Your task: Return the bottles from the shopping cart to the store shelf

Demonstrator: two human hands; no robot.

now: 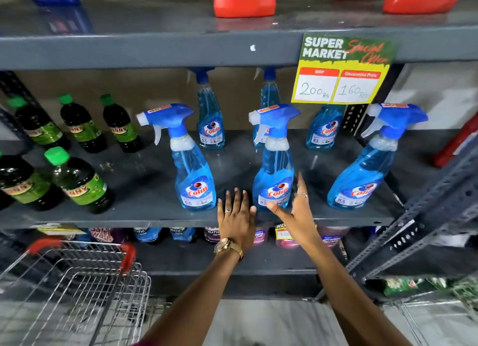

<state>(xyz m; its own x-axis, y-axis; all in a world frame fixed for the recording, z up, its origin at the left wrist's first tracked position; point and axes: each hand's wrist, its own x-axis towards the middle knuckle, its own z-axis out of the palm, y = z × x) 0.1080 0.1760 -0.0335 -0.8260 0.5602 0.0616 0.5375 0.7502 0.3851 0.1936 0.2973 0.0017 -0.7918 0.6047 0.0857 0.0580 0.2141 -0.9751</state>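
Hands spread, flanking spray bottle; contact unclear | cart cropped

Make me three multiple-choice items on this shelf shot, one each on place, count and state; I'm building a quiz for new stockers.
1. Where is the middle front Colin spray bottle?
A. in the shopping cart
B. on the shelf between both hands
C. on the top shelf

2. How many Colin bottles stand in the front row?
A. three
B. one
C. five

3. How is the left hand?
A. fist round a bottle
B. open, flat on the shelf edge
C. on the cart handle

Answers: 1 B, it stands between the left hand and right hand. 2 A, three at the edge. 3 B, fingers spread, holding nothing.
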